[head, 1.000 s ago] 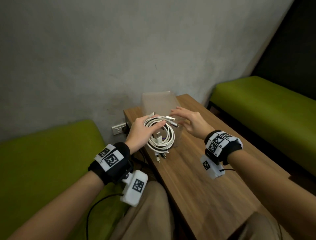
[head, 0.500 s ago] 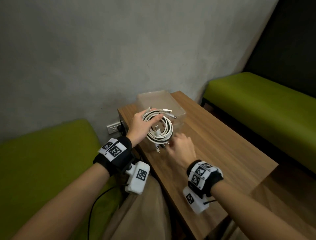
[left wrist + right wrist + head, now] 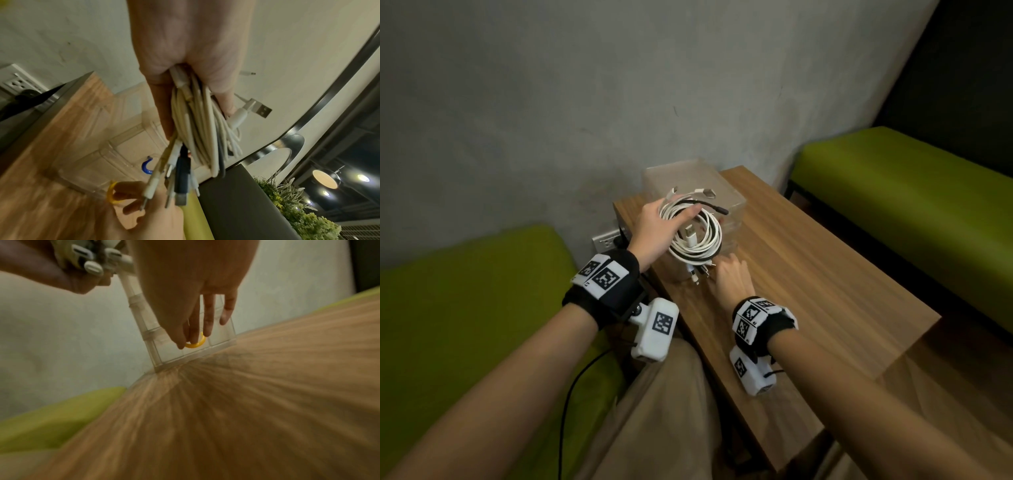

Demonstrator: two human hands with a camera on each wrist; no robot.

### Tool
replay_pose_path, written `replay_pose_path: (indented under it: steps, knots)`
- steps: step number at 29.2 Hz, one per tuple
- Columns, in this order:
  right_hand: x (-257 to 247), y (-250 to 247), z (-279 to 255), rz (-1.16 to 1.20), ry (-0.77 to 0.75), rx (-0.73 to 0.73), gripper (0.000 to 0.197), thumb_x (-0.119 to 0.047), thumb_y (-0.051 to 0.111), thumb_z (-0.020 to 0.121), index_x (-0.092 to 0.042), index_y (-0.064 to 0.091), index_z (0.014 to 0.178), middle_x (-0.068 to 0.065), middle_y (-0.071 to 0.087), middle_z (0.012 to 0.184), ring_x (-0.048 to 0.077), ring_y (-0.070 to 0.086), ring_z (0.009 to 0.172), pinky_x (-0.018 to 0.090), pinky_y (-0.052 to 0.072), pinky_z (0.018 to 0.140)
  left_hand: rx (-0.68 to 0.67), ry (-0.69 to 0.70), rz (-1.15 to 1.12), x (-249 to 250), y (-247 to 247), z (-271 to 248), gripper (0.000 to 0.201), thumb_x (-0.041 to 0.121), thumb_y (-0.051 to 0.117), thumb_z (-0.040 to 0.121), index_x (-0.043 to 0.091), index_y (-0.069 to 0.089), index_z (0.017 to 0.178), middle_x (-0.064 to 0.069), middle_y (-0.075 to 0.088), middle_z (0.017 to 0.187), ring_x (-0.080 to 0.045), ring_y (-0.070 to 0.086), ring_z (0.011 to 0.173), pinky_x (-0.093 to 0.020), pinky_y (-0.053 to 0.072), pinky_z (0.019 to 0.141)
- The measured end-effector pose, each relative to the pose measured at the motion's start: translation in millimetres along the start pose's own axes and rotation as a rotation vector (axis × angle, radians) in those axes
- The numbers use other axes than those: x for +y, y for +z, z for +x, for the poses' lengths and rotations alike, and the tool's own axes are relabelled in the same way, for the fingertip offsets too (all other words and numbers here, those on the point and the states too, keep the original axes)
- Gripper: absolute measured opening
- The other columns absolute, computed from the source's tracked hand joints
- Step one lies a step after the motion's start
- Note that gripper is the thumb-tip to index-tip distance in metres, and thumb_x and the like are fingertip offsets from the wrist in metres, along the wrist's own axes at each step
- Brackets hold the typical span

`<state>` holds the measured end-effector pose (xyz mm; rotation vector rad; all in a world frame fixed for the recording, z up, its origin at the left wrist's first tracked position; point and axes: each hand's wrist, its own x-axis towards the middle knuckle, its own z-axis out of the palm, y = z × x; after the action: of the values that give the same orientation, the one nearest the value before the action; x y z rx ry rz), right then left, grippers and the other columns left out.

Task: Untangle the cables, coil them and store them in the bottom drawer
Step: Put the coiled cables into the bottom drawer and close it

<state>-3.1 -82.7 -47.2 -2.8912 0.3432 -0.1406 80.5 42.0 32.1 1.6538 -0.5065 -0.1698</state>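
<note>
Taking the clear drawer box (image 3: 690,174) at the back of the wooden table (image 3: 808,274) as the landmark: far to its left lies a green bench cushion (image 3: 465,291), and a wall socket (image 3: 604,238) sits on the grey wall just left of the table's back corner.

The left hand (image 3: 654,229) hangs above and in front of the drawer box, its fingers and thumb curled tight round a bundle of coiled cables (image 3: 697,236). Most of the cables are white, with at least one dark one among them. The coil hangs in the air over the front of the box, off the table, and several plug ends (image 3: 179,178) dangle from its lower edge.

Below the coil, the right hand (image 3: 731,279) is at the foot of the box front. In the right wrist view its thumb and first fingers (image 3: 193,331) pinch the yellow ring pull (image 3: 196,344) of the bottom drawer (image 3: 185,352); the other fingers are held loosely straight. A blue ring pull (image 3: 146,167) shows on the drawer above.

To the right of the box, beyond the table, stands a second green bench (image 3: 911,205).
</note>
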Motion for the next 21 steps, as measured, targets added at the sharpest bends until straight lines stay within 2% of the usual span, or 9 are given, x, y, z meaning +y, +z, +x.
replay_pose_path:
  steps: [2, 5, 8, 10, 12, 15, 19, 21]
  knots:
    - [1, 4, 6, -0.031, -0.009, 0.017, 0.032, -0.008, 0.047, 0.087, -0.009, 0.058, 0.117, 0.009, 0.059, 0.122, 0.028, 0.046, 0.112, 0.04, 0.039, 0.088, 0.001, -0.003, -0.007, 3, 1, -1, 0.079, 0.066, 0.068, 0.057, 0.012, 0.062, 0.115, -0.001, 0.066, 0.117, -0.015, 0.059, 0.111, -0.041, 0.042, 0.104]
    - [-2, 3, 8, -0.023, -0.01, 0.039, 0.032, -0.008, 0.049, 0.086, -0.009, 0.06, 0.116, 0.008, 0.059, 0.121, 0.027, 0.042, 0.114, 0.04, 0.04, 0.089, 0.015, -0.003, 0.004, 1, 4, -2, 0.066, 0.055, 0.071, 0.066, 0.011, 0.062, 0.115, -0.002, 0.066, 0.116, -0.015, 0.059, 0.111, -0.042, 0.042, 0.104]
    - [-2, -1, -6, -0.095, -0.063, 0.052, 0.032, -0.009, 0.046, 0.09, -0.007, 0.058, 0.119, 0.011, 0.056, 0.122, 0.029, 0.039, 0.114, 0.041, 0.034, 0.091, 0.027, 0.0, 0.022, 0, 3, 0, 0.075, 0.061, 0.07, 0.062, 0.012, 0.061, 0.117, -0.001, 0.065, 0.119, -0.015, 0.057, 0.113, -0.041, 0.041, 0.105]
    - [3, 0, -23, -0.14, -0.131, 0.073, 0.028, -0.009, 0.046, 0.09, -0.007, 0.063, 0.112, 0.013, 0.06, 0.115, 0.032, 0.041, 0.113, 0.044, 0.032, 0.095, 0.025, 0.002, 0.032, -2, 1, 3, 0.079, 0.064, 0.069, 0.061, 0.011, 0.06, 0.118, -0.003, 0.064, 0.121, -0.016, 0.056, 0.115, -0.042, 0.041, 0.105]
    - [11, 0, -37, -0.089, -0.158, 0.069, 0.024, -0.008, 0.05, 0.087, -0.005, 0.066, 0.105, 0.016, 0.062, 0.106, 0.036, 0.046, 0.113, 0.047, 0.035, 0.098, 0.028, 0.003, 0.032, -4, -3, 9, 0.086, 0.07, 0.068, 0.055, 0.01, 0.061, 0.117, -0.004, 0.064, 0.12, -0.017, 0.057, 0.114, -0.042, 0.041, 0.105]
    - [17, -9, -47, -0.076, -0.166, -0.062, 0.025, -0.005, 0.047, 0.086, -0.006, 0.065, 0.104, 0.015, 0.061, 0.103, 0.033, 0.051, 0.104, 0.042, 0.041, 0.089, -0.009, 0.013, 0.04, -4, -7, 15, 0.089, 0.07, 0.067, 0.052, 0.008, 0.062, 0.116, -0.005, 0.065, 0.118, -0.016, 0.058, 0.113, -0.039, 0.042, 0.105]
    - [21, -25, -49, -0.124, -0.202, -0.213, 0.021, -0.001, 0.052, 0.079, -0.007, 0.067, 0.092, 0.012, 0.068, 0.094, 0.033, 0.06, 0.091, 0.04, 0.048, 0.078, -0.039, -0.005, 0.051, -4, -13, 21, 0.093, 0.07, 0.068, 0.05, 0.006, 0.06, 0.118, -0.008, 0.063, 0.122, -0.02, 0.057, 0.115, -0.038, 0.041, 0.105]
    - [25, -30, -52, -0.158, -0.223, -0.258, 0.016, -0.005, 0.055, 0.078, -0.008, 0.067, 0.086, 0.011, 0.068, 0.089, 0.033, 0.062, 0.086, 0.034, 0.047, 0.071, -0.033, -0.014, 0.044, -1, -14, 23, 0.081, 0.061, 0.072, 0.057, 0.006, 0.061, 0.116, -0.009, 0.064, 0.12, -0.021, 0.058, 0.113, -0.036, 0.042, 0.103]
